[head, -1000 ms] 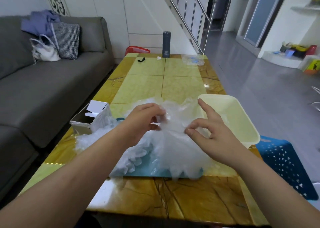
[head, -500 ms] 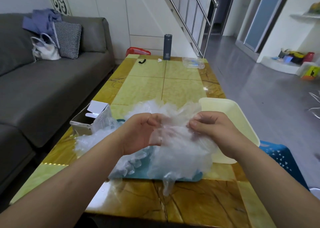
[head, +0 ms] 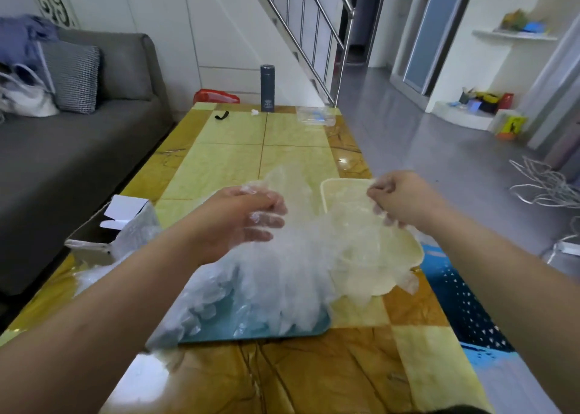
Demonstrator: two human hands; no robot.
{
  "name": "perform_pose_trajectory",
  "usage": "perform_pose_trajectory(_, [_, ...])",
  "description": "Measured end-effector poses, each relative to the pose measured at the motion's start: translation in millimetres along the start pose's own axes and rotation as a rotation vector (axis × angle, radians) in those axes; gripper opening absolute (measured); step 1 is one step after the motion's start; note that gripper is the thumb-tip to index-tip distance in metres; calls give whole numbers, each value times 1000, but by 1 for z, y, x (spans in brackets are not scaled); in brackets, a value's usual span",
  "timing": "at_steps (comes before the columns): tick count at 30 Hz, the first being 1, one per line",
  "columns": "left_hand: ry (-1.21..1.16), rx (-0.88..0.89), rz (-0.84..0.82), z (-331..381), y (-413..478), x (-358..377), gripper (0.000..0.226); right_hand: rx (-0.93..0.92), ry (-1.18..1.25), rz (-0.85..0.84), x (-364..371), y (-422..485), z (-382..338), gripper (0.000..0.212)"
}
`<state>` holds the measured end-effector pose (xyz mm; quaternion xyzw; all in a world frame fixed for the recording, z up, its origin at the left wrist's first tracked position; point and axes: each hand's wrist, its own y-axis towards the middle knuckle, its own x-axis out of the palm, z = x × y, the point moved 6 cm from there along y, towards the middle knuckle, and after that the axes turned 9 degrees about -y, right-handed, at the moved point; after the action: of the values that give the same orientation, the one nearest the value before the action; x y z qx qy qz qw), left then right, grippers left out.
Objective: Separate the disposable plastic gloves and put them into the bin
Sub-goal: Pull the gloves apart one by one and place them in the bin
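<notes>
Drew right hand (head: 405,198) and left hand (head: 241,219) apart since half a second earlier; carried right hand over to the bin (head: 345,182). Recorded grey sofa (head: 78,150) along the left of the yellow table (head: 282,150). Found heap of gloves (head: 266,288) lying on the teal tray (head: 282,335) near the table's front edge, just left of the cream bin. Held one glove (head: 361,244) stretched from the heap over the bin, pinched at its edge by curled right fingers. Gripped bunched film atop the heap with left hand, fingers curled. Noted opened carton (head: 125,212) left of heap, dark flask (head: 267,88) at far end.
</notes>
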<state>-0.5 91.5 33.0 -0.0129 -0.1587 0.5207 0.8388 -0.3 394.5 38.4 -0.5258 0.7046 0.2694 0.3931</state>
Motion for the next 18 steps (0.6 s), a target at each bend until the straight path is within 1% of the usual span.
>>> perform_pose_trajectory(4, [-45, -39, -157, 15, -2, 19, 18, 15, -57, -31, 25, 40, 6, 20])
perform_pose_trajectory(7, [-88, -49, -248, 22, -4, 26, 12, -32, -278, 47, 34, 66, 7, 22])
perform_pose_trajectory(9, [-100, -39, -263, 26, -3, 27, 6, -69, -399, 97, 38, 76, 9, 25])
perform_pose_trajectory(11, [-118, -39, -259, 28, 3, 30, 4, -93, -480, 59, 48, 82, 10, 21])
perform_pose_trajectory(13, [-128, -62, -281, 29, 14, 35, 4, -98, -516, -17, 54, 85, 11, 12])
perform_pose_trajectory(14, [-98, -74, -293, 28, 22, 40, 4, -105, -498, -48, 54, 85, 10, 21])
perform_pose_trajectory(15, [-51, -82, -298, 27, 32, 46, 6, -117, -459, -57, 51, 84, 9, 39])
perform_pose_trajectory(16, [1, -91, -281, 24, 44, 51, 10, -134, -417, -36, 44, 82, 5, 57])
perform_pose_trajectory(17, [36, -103, -233, 20, 58, 57, 11, -163, -390, 11, 35, 79, 2, 68])
perform_pose_trajectory(18, [58, -107, -166, 15, 74, 62, 11, -188, -370, 70, 22, 74, 0, 74])
